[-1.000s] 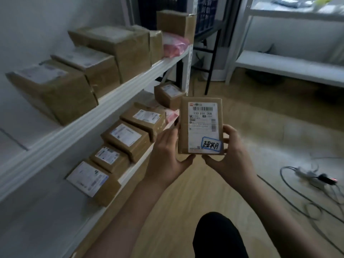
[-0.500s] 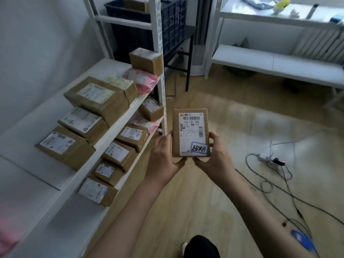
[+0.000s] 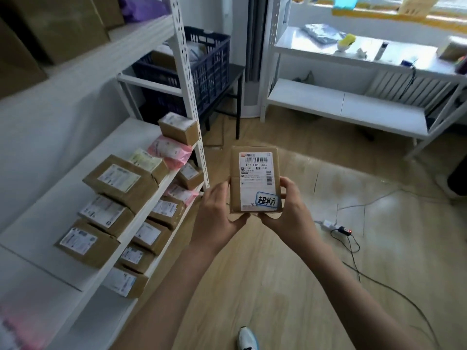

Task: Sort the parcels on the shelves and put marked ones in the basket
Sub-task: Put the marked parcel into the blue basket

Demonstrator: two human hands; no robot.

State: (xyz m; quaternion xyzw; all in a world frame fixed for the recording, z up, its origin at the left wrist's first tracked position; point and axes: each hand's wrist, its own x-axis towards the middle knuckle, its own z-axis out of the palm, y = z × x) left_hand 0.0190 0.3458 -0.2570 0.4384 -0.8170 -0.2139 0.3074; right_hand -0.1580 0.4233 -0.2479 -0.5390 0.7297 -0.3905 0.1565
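You hold one parcel (image 3: 254, 179) upright at centre frame, label facing you, a blue-edged handwritten sticker (image 3: 268, 199) at its 5 o'clock corner. Your left hand (image 3: 217, 213) grips its left edge, your right hand (image 3: 290, 210) its right edge, thumbs under the bottom. The dark blue basket (image 3: 202, 69) sits at 11 o'clock; shelved parcels (image 3: 118, 183) lie at 9 o'clock.

Brown parcel (image 3: 254, 173) w/ white label (image 3: 256, 180), navy basket (image 3: 202, 69), pink bags (image 3: 169, 151), maybe purple bag (image 3: 141, 7)
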